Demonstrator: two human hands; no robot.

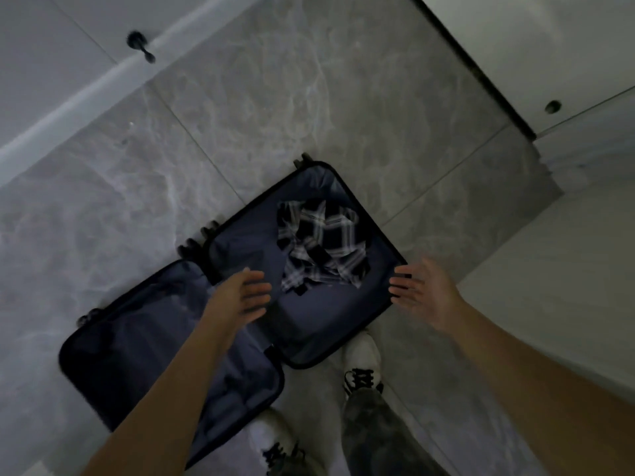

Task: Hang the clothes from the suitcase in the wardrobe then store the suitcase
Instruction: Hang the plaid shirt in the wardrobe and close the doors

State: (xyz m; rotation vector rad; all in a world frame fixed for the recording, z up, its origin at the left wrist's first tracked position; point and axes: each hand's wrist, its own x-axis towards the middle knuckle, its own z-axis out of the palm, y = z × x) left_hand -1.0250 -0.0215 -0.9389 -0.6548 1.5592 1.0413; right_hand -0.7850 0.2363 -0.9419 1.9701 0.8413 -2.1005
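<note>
A dark suitcase lies fully unfolded on the grey marble floor, both blue-lined halves facing up. A crumpled black-and-white plaid shirt sits in the far half. My left hand hovers over the hinge area just left of the shirt, fingers straight and empty. My right hand hangs above the suitcase's right corner, fingers spread and empty. White wardrobe doors with a round dark knob stand at the upper right.
A white door or panel with a black handle runs along the upper left. My two white shoes stand at the suitcase's near edge. Suitcase wheels stick out on the left side. Marble floor stretches beyond the suitcase.
</note>
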